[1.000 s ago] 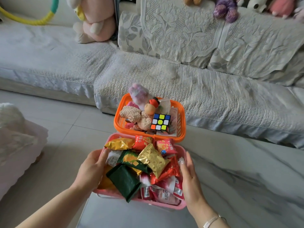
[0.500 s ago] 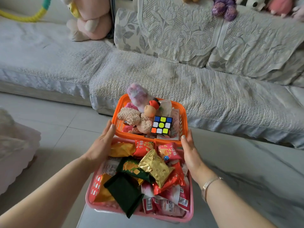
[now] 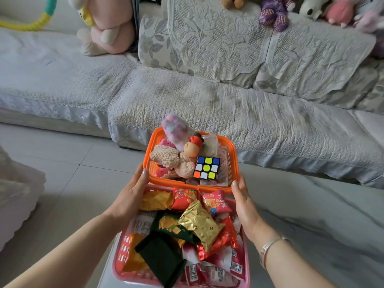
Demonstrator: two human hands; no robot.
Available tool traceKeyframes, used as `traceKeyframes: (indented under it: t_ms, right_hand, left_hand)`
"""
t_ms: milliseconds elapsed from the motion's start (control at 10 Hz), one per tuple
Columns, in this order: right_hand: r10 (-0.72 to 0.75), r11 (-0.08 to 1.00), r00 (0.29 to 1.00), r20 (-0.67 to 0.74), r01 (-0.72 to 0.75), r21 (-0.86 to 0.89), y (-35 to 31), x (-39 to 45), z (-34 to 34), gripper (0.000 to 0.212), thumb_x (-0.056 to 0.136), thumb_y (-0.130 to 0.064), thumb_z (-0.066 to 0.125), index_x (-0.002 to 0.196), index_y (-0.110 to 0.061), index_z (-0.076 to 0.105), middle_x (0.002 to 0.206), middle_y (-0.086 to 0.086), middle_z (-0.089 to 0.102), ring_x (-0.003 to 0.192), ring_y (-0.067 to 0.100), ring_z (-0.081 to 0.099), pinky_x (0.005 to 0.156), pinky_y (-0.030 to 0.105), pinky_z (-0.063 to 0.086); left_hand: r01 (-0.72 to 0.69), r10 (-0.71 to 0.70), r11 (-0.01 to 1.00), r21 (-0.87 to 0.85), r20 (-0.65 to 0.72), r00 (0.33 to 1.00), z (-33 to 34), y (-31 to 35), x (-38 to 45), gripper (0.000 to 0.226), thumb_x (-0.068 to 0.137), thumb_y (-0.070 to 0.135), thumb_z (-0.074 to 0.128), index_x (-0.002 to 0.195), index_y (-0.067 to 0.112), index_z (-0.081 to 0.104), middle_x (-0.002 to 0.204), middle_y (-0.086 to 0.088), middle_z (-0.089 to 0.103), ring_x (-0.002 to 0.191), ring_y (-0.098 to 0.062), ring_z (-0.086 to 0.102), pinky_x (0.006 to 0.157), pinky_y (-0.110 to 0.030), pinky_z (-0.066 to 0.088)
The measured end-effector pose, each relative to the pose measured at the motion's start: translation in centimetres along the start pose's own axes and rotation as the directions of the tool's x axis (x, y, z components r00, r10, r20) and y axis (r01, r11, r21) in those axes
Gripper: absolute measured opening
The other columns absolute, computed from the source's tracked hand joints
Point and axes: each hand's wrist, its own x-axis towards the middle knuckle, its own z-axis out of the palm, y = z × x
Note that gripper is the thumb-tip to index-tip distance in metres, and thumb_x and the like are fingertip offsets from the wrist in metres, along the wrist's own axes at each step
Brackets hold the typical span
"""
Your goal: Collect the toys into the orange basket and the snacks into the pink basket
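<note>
Orange basket (image 3: 234, 163): filled with toys, puzzle cube (image 3: 206, 168) included; set just beyond pink basket (image 3: 246, 265) | pink basket: heaped with snack packets (image 3: 200, 224) | left hand (image 3: 129, 199): fingers straight, laid against orange basket's left side | right hand (image 3: 244, 206): fingers straight, laid against its right side | sofa (image 3: 249, 113): behind.

Home living room: quilted grey sofa (image 3: 207, 96), lace covers (image 3: 218, 38), plush toys (image 3: 108, 23), tiled floor (image 3: 68, 173).
</note>
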Motion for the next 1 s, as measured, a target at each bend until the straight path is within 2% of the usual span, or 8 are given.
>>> traceKeyframes:
  t_ms: [100,400,500,600,700,800,900,1000]
  right_hand:
    - [0.002,1.0,1.0,-0.011,-0.002,-0.019,-0.1,-0.4,-0.1,0.049,0.101,-0.039,0.032,0.149,-0.037,0.02,0.146,-0.009,0.041,0.131,0.009,0.042,0.109,0.032,0.034]
    - [0.023,0.997,1.0,-0.007,-0.023,-0.074,-0.6,-0.6,0.2,0.056,0.102,-0.035,0.03,0.151,-0.034,0.003,0.142,-0.021,0.021,0.134,0.001,0.023,0.107,0.021,0.021]
    - [0.007,0.991,1.0,-0.019,-0.01,-0.131,0.2,-0.3,0.3,0.061,0.101,-0.042,0.032,0.151,-0.035,-0.002,0.159,-0.012,0.008,0.144,0.01,0.015,0.119,0.037,0.015]
    - [0.037,0.967,0.999,-0.023,-0.041,-0.252,0.3,0.0,0.2,0.066,0.099,-0.046,0.033,0.151,-0.033,-0.006,0.16,-0.01,-0.001,0.146,0.011,0.006,0.119,0.035,0.01]
    - [0.043,0.933,0.999,-0.021,-0.047,-0.357,0.0,0.0,-0.5,0.066,0.098,-0.049,0.033,0.152,-0.032,-0.002,0.16,-0.01,0.002,0.146,0.013,0.008,0.119,0.037,0.013]
    - [0.087,0.858,0.995,-0.039,-0.095,-0.505,-0.2,-0.9,-1.9,0.067,0.098,-0.052,0.032,0.153,-0.027,0.002,0.161,-0.006,0.002,0.147,0.014,0.007,0.119,0.038,0.013]
    - [0.135,0.713,0.989,-0.065,-0.142,-0.686,-1.7,-2.9,-4.4,0.068,0.099,-0.051,0.03,0.153,-0.022,0.002,0.161,-0.004,-0.002,0.148,0.013,0.002,0.12,0.035,0.007]
    - [0.113,0.515,0.988,-0.104,-0.147,-0.845,-4.7,-5.4,-7.1,0.069,0.098,-0.054,0.024,0.153,-0.021,-0.002,0.161,-0.002,-0.007,0.148,0.015,-0.002,0.12,0.038,0.008]
  left_hand:
    - [-0.006,0.006,0.999,0.041,0.008,1.0,-0.1,-0.2,0.2,0.074,0.08,0.081,0.044,0.147,0.053,0.029,0.123,-0.006,0.071,0.105,-0.024,0.072,0.099,-0.051,0.051]
    - [-0.029,0.032,0.988,0.151,-0.018,0.999,-0.2,-0.4,0.3,0.085,0.071,0.089,0.041,0.148,0.057,0.024,0.124,-0.002,0.07,0.11,-0.022,0.069,0.102,-0.049,0.05]
    - [-0.005,0.011,0.983,0.186,-0.033,0.999,-0.4,-0.6,0.6,0.091,0.064,0.097,0.039,0.146,0.063,0.019,0.134,-0.003,0.064,0.117,-0.024,0.065,0.106,-0.051,0.046]
    - [0.017,-0.004,0.969,0.246,-0.053,0.999,0.2,0.1,0.1,0.09,0.071,0.094,0.037,0.15,0.059,0.011,0.143,0.0,0.057,0.122,-0.024,0.06,0.109,-0.047,0.043]
    - [0.052,-0.024,0.916,0.397,-0.074,0.997,1.0,1.3,-0.2,0.085,0.088,0.08,0.028,0.157,0.041,-0.001,0.159,0.006,0.029,0.145,-0.027,0.035,0.119,-0.046,0.028]
    - [0.104,-0.016,0.676,0.73,-0.127,0.992,0.6,2.3,-0.1,0.086,0.092,0.074,0.019,0.159,0.027,-0.007,0.167,0.001,-0.008,0.154,-0.019,-0.006,0.124,-0.044,-0.002]
    - [0.173,-0.027,0.483,0.858,-0.183,0.983,0.0,4.6,-1.1,0.083,0.097,0.068,0.019,0.158,0.021,-0.012,0.166,0.0,-0.017,0.152,-0.017,-0.015,0.123,-0.041,-0.007]
    - [0.158,0.017,0.422,0.893,-0.182,0.983,-0.1,8.0,-3.2,0.085,0.098,0.066,0.02,0.157,0.018,-0.015,0.165,-0.001,-0.021,0.152,-0.016,-0.018,0.124,-0.041,-0.006]
